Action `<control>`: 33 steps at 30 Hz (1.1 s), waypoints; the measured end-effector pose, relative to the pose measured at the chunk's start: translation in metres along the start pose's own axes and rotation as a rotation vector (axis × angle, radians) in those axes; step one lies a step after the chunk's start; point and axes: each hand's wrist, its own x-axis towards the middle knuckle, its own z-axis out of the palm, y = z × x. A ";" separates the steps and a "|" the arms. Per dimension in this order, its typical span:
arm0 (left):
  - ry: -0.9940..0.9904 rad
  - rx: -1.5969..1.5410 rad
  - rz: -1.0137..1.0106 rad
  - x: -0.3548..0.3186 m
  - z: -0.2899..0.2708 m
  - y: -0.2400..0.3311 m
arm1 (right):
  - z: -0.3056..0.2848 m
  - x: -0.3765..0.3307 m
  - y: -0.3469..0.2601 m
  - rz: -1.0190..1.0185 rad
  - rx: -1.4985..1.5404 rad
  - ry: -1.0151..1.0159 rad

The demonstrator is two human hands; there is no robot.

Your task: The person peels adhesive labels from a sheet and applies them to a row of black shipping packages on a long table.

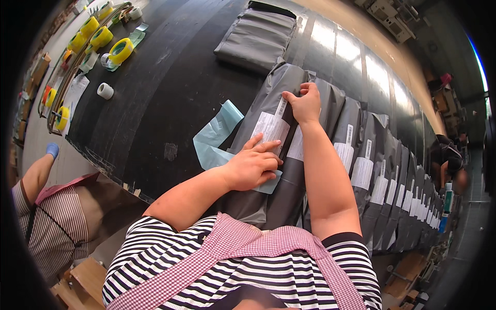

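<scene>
A dark grey plastic mailing bag lies in front of me, with a white printed label and a narrow barcode strip above it. My left hand rests on the lower part of the label, fingers spread. At the strip's top end is my right hand, its thumb on the bag and its fingers curled together. Whether anything is pinched there is too small to tell. A pale blue backing sheet lies bent beside the bag, partly passing beneath my left hand.
Similar labelled grey bags overlap in a row to the right. A folded grey bag lies farther back. Yellow tape rolls and a white roll are at left. A co-worker stands at left, another person far right.
</scene>
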 end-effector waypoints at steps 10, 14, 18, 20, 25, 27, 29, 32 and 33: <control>0.001 0.024 0.005 -0.001 0.000 -0.001 | 0.002 -0.038 0.015 -0.216 -0.130 -0.119; 0.003 0.048 0.016 -0.001 0.000 0.000 | 0.001 -0.021 0.007 -0.130 -0.079 -0.052; 0.001 0.014 0.002 -0.002 0.001 0.000 | 0.003 -0.003 -0.007 -0.041 -0.130 0.016; 0.003 0.007 0.017 0.000 0.002 0.000 | 0.006 0.004 0.005 -0.097 -0.131 0.031; 0.020 -0.010 0.012 0.000 0.000 0.000 | -0.034 -0.030 0.000 0.016 0.879 -0.004; 0.030 0.008 0.013 -0.003 0.002 0.000 | -0.068 -0.065 -0.021 0.109 1.181 -0.112; 0.055 0.018 0.028 -0.003 0.005 -0.001 | -0.096 -0.096 -0.034 0.150 1.341 -0.212; 0.055 0.025 0.018 -0.004 0.004 0.000 | -0.121 -0.133 -0.038 0.080 1.367 -0.297; 0.052 0.025 0.015 -0.003 0.003 0.002 | -0.127 -0.144 -0.040 0.070 1.359 -0.311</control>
